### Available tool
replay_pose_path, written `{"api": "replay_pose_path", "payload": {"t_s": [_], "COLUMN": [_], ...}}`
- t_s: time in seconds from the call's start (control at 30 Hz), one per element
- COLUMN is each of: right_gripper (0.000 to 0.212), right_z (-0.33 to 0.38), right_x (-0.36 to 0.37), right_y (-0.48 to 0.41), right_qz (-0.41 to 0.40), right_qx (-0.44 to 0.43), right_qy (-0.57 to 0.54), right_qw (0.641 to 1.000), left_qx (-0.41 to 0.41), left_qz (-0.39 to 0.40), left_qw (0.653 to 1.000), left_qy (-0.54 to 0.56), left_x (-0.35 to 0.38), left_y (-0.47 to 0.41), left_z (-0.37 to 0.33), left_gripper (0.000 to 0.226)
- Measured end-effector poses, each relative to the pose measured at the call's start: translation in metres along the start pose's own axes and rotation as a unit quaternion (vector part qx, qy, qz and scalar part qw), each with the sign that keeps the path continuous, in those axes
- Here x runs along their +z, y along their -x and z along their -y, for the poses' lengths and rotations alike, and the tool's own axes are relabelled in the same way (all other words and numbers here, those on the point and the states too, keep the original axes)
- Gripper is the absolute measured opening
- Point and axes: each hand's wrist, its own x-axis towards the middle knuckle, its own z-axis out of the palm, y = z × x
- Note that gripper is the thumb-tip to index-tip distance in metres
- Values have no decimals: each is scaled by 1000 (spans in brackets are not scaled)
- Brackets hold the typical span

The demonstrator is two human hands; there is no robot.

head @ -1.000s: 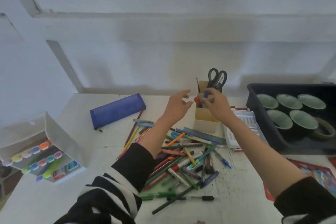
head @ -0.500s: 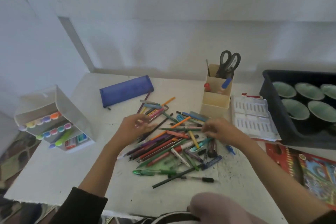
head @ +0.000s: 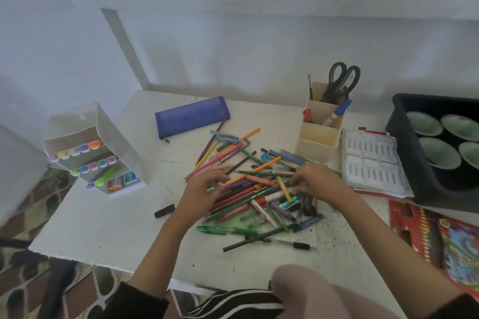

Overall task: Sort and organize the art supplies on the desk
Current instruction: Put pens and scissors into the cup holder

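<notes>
Two hands [head: 204, 186] [head: 317, 181] in one pile [head: 248, 198] — four bowls [head: 438, 152]

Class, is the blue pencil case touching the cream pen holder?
Apart. The head view shows bare desk between the blue pencil case and the cream pen holder.

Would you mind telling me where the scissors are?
Head view, right of centre: the scissors stand handles-up in the rear compartment of the beige holder, between the blue pencil case and the black tray.
</notes>
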Motion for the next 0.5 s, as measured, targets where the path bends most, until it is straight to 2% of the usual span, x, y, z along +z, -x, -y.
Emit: {"api": "replay_pose_path", "payload": {"t_s": [0.17, 0.3, 0.4, 0.5], "right_gripper": [20, 12, 7, 10], "right_z": [6, 4, -2, -8], "right_x": [0, -2, -10, -17], "right_y": [0, 5, 10, 16], "right_qz": [-3, -39, -65, -123], "right_qx": [-3, 7, 28, 59], "right_qy": [31, -7, -127, -292], "right_qw": [1000, 999, 989, 947], "left_qx": [-9, -4, -6, -12], "left_qz": [43, 42, 34, 28], "left_qw": [999, 998, 998, 998], "left_qy": [-32, -41, -45, -46], "left_x": [10, 14, 14, 14], "left_y": [-5, -1, 0, 1], "left_z": [3, -6, -6, -4], "left_gripper": [24, 20, 20, 22]}}
